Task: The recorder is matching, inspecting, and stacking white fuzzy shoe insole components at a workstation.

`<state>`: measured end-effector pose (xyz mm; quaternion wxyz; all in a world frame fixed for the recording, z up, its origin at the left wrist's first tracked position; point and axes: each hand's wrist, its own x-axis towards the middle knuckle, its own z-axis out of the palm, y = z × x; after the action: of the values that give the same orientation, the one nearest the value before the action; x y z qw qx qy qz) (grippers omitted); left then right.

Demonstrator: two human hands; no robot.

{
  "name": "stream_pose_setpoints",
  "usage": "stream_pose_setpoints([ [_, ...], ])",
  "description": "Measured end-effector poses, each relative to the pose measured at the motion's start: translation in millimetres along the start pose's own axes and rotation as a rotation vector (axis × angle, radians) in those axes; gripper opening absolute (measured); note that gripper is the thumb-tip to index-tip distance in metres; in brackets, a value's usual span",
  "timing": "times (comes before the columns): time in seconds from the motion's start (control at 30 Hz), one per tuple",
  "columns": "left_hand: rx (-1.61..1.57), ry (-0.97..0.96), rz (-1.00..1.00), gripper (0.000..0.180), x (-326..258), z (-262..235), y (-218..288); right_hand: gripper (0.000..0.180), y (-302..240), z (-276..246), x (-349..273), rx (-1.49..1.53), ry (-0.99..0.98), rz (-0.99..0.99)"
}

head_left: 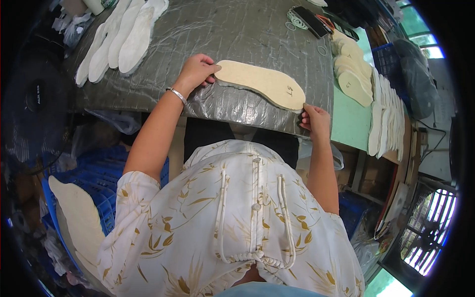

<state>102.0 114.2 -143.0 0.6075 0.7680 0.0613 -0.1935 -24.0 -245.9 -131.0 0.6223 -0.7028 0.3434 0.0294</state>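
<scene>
A cream shoe insole (260, 84) with a fuzzy pale edge is stretched between my two hands, just over the near part of the table. My left hand (198, 72) pinches its left end between thumb and fingers; a silver bangle circles that wrist. At the opposite end, my right hand (315, 120) grips the tip of the insole close to the table's front edge. Dark marks show on the insole's upper face near the right end.
White fleecy insoles (121, 42) lie at the far left of the plastic-covered table (198, 29). To the right, cream insoles (352, 74) are piled beside a row of white ones (383, 119). A black case (311, 22) lies at the back. A blue crate (89, 178) stands lower left.
</scene>
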Motion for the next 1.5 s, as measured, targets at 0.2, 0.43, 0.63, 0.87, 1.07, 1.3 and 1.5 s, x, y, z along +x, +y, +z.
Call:
stream_pose_setpoints([
  [0.2, 0.125, 0.028, 0.039, 0.037, 0.9, -0.8, 0.4, 0.018, -1.6, 1.3, -0.1, -0.003, -0.004, 0.010],
  [0.43, 0.216, 0.006, 0.076, 0.036, -1.6, -3.4, 1.5, 0.016, 0.1, 0.3, -0.7, -0.006, 0.000, -0.002],
  [0.63, 0.224, -0.031, -0.002, 0.041, -4.0, -1.3, 11.2, 0.017, -0.7, 1.8, -1.3, 0.012, -0.006, 0.006],
  [0.87, 0.142, -0.079, -0.054, 0.026, 5.8, -4.9, 14.7, 0.017, 0.1, -0.8, -2.1, 0.037, -0.045, -0.012],
  [1.07, 0.114, -0.179, 0.312, 0.020, -9.1, -19.7, 7.8, 0.016, 10.7, -14.9, -15.4, -0.042, -0.105, -0.303],
  [1.3, 0.059, -0.193, 0.431, 0.018, -16.6, -28.7, -18.7, 0.012, 31.6, -18.5, -10.5, -0.031, -0.095, -0.609],
  [1.5, 0.026, -0.127, 0.433, 0.016, -17.2, -18.0, -21.8, 0.010, 29.5, -18.1, -7.4, -0.063, -0.072, -0.524],
])
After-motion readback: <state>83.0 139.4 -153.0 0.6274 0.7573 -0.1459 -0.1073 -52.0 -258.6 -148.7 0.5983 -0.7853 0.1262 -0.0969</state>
